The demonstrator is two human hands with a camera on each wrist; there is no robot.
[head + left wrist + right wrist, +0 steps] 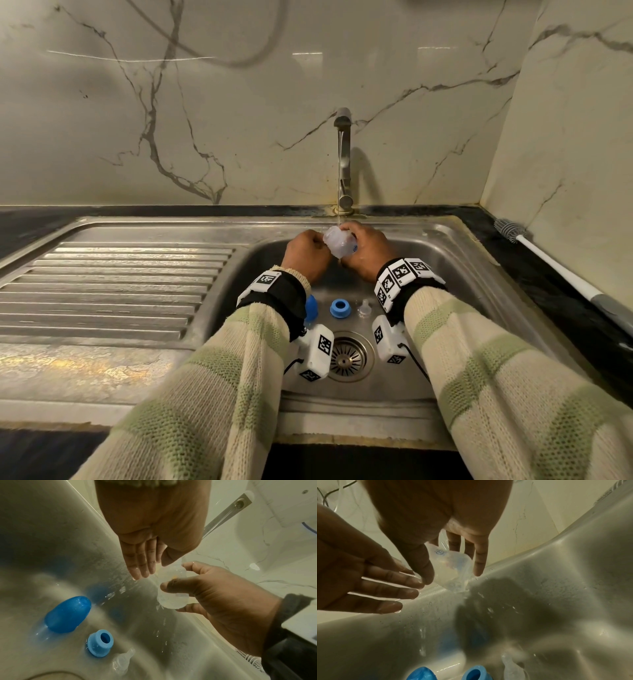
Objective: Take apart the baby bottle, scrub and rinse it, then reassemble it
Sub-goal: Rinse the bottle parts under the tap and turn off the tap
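Under the running tap (343, 157) my right hand (366, 250) grips the clear bottle body (339, 243) between thumb and fingers, tilted over the sink. Both wrist views show the same grip on the bottle (171, 600) (452, 566). My left hand (306, 253) is just left of it, its straight wet fingers (393, 582) touching the bottle's side. On the sink floor below lie the blue cap (67, 614), the blue collar ring (101, 642) and the clear teat (122, 660), apart from each other.
The steel sink (445, 274) has its drain (347, 356) near me, between my wrists. A ribbed drainboard (120, 281) runs to the left. A white-handled bottle brush (548, 267) lies on the dark counter at the right, by the wall.
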